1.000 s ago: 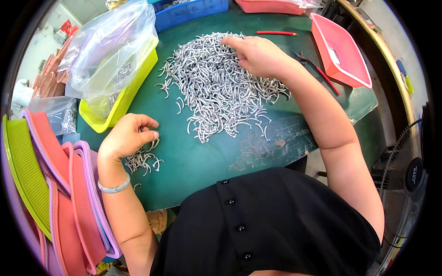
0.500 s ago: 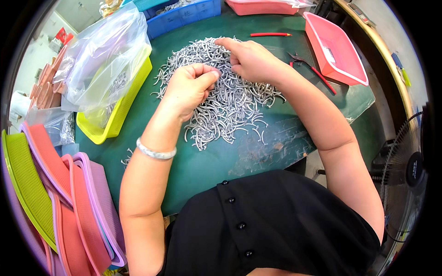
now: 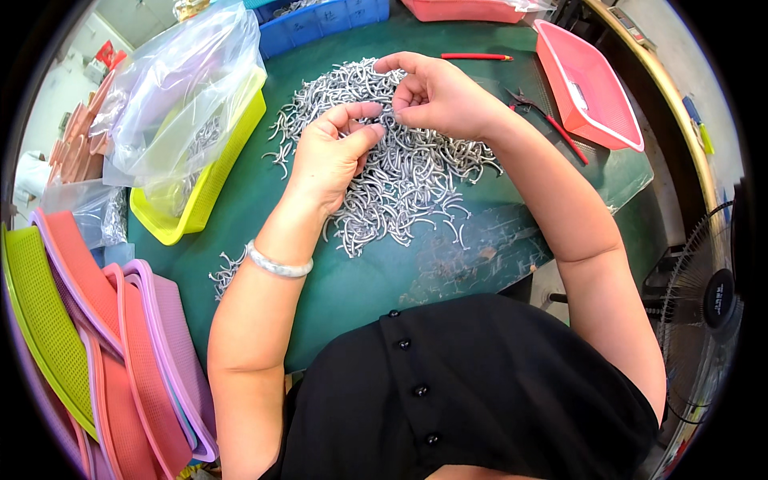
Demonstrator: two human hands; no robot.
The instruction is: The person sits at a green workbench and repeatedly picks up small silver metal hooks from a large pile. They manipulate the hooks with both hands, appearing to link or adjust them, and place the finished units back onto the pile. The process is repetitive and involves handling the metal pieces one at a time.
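A large heap of small curved silvery metal pieces (image 3: 408, 180) lies on the green table, and both my hands are over it. My left hand (image 3: 332, 156), a pale bangle (image 3: 278, 264) on its wrist, has thumb and forefinger slightly apart. Its other fingers curl under, and what they hold, if anything, is hidden. Close by on the right, my right hand (image 3: 444, 96) stretches its forefinger over the top of the heap. Thumb and remaining fingers are bent together there; anything between them is too small to make out. The two hands are nearly touching.
Left of the heap stands a yellow-green basket (image 3: 200, 212) with a clear plastic bag (image 3: 176, 88). Stacked baskets (image 3: 148, 360) fill the lower left. A blue bin (image 3: 324, 28), a pink basket (image 3: 588, 88), red-handled pliers (image 3: 552, 124) and a fan (image 3: 712, 296) stand around. A small pile of pieces (image 3: 228, 272) lies near my left forearm.
My left thumb and forefinger have parted from a pinch. My right fingers have curled in more, and the hand has shifted slightly right and up. The small pile by my left forearm shows more.
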